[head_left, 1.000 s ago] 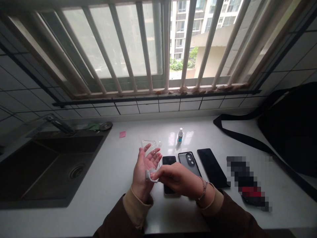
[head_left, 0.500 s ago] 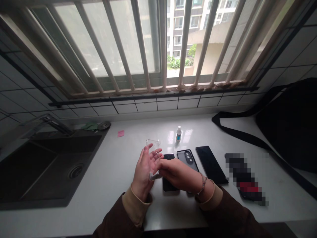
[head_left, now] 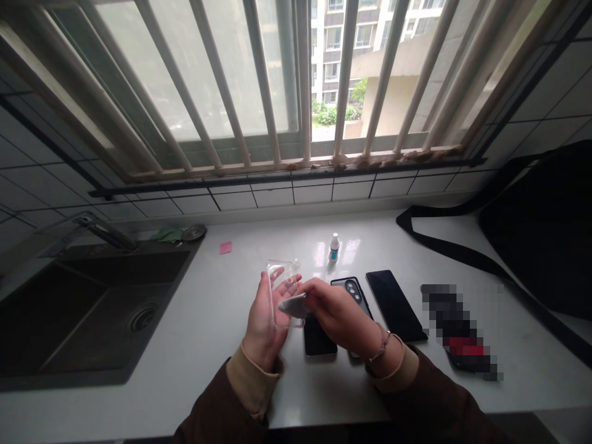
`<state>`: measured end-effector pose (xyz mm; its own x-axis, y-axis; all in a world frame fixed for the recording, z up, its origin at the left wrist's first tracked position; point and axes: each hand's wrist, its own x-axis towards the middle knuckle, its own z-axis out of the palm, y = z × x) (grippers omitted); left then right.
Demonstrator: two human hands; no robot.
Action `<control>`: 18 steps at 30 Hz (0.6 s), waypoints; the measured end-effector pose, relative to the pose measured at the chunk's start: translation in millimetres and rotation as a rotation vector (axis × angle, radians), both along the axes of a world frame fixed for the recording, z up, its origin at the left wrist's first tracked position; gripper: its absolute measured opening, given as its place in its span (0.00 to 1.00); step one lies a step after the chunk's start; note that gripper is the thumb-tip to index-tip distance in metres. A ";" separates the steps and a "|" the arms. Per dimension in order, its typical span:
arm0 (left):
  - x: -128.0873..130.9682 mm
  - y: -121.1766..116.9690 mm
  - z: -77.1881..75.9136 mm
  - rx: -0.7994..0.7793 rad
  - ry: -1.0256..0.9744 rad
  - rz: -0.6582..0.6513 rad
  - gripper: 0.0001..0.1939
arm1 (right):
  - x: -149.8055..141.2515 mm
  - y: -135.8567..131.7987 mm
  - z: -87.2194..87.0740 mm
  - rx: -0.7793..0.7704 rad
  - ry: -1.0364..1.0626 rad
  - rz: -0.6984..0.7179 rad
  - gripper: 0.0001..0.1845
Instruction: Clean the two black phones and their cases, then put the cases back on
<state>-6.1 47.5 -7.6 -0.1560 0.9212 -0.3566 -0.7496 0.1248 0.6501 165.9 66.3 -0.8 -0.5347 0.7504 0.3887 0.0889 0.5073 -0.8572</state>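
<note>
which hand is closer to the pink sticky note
Left: the left hand, holding the clear phone case, is right of the pink sticky note, toward the body; the right hand sits farther right.

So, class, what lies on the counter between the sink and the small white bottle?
A small pink paper, nearer the sink, as the head view shows.

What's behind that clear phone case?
Through the clear case, the left hand shows, its palm and fingers. The grey cloth in the right hand covers the lower part, hiding what's behind.
</note>
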 end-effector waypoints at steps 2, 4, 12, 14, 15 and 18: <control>-0.6 -0.7 -0.6 0.031 -0.036 -0.003 0.21 | 0.7 0.5 -1.5 0.004 0.021 -0.137 0.09; -0.2 -1.2 -0.8 0.051 -0.048 -0.011 0.21 | 0.3 0.6 -2.5 0.032 -0.012 -0.157 0.09; 4.9 -1.2 2.4 -0.015 0.050 0.063 0.22 | -5.2 -2.0 -1.8 0.051 -0.149 0.099 0.09; 5.7 -1.7 3.4 -0.011 0.049 0.052 0.22 | -5.3 -2.0 -2.0 -0.002 -0.140 0.114 0.08; 6.1 -2.0 3.7 -0.012 0.050 0.049 0.22 | -5.2 -2.0 -2.3 -0.025 -0.135 0.118 0.08; 7.4 -2.7 4.1 -0.014 0.058 0.050 0.22 | -5.3 -2.5 -3.6 -0.088 -0.098 0.131 0.07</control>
